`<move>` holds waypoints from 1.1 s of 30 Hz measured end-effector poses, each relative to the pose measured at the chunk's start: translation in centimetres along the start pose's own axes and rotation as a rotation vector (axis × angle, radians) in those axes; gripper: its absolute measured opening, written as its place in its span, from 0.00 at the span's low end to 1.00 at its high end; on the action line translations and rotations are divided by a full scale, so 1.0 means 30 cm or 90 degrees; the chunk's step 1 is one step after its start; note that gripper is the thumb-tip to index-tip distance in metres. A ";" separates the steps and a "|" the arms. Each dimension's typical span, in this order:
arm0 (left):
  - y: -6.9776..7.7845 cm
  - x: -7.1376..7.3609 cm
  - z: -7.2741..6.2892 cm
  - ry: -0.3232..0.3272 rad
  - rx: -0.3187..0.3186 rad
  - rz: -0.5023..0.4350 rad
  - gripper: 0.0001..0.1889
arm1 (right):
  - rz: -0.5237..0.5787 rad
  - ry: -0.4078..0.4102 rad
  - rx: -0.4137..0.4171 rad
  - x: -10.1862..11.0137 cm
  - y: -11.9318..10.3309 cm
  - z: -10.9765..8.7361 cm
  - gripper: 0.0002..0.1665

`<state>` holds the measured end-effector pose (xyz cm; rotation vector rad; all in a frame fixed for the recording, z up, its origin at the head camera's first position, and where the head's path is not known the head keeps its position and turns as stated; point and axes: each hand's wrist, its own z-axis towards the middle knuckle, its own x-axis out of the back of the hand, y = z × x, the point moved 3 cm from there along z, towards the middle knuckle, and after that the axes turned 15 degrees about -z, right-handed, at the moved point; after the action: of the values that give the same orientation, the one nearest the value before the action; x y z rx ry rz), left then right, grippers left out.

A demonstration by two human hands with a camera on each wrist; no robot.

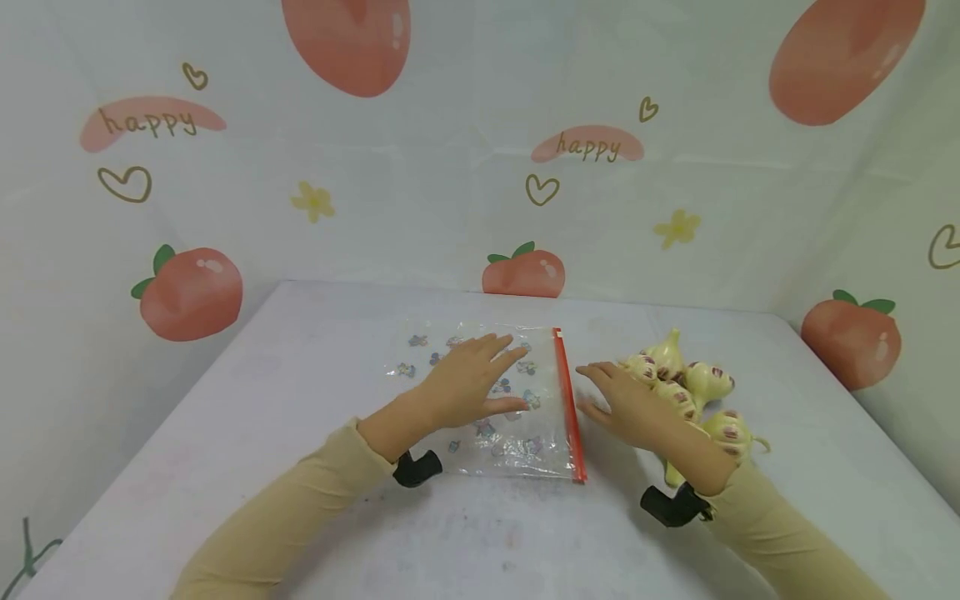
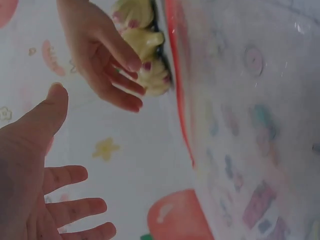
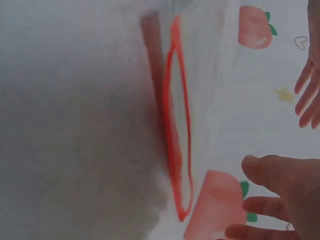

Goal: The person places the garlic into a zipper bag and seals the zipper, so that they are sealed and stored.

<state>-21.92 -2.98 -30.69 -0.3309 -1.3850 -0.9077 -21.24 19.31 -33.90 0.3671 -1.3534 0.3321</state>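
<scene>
A clear zip bag (image 1: 538,433) printed with small cartoon figures lies flat on the table, its red zip edge (image 1: 570,408) facing right. In the right wrist view the red zip (image 3: 172,150) shows a gap between its two sides. My left hand (image 1: 467,385) is over the bag with fingers spread, holding nothing. Just right of the zip edge, my right hand (image 1: 637,408) has its fingers extended and grips nothing. Several garlic bulbs (image 1: 707,383) lie in a heap beside and partly behind my right hand and wrist, which hide some of them.
The white table (image 1: 465,542) carries the bag and garlic. Behind it hangs a white cloth (image 1: 420,233) printed with peaches, hearts and flowers. A black wrist mount (image 1: 417,468) sits under the left wrist, another (image 1: 670,506) under the right.
</scene>
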 end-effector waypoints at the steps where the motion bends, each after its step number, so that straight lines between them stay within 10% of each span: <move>1: 0.005 -0.012 0.006 -0.011 -0.001 -0.009 0.37 | 0.000 -0.013 -0.004 -0.009 0.001 -0.001 0.27; 21: 0.033 -0.203 0.079 -0.206 0.099 -0.100 0.36 | -0.011 -0.103 0.045 -0.088 -0.003 -0.012 0.25; 33: 0.029 -0.242 0.076 -0.214 0.088 -0.115 0.38 | 0.012 -0.107 0.063 -0.080 -0.019 -0.012 0.27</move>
<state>-22.37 1.72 -36.74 -0.2634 -1.8016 -0.9266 -21.12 18.91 -36.37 0.4731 -1.5086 0.3912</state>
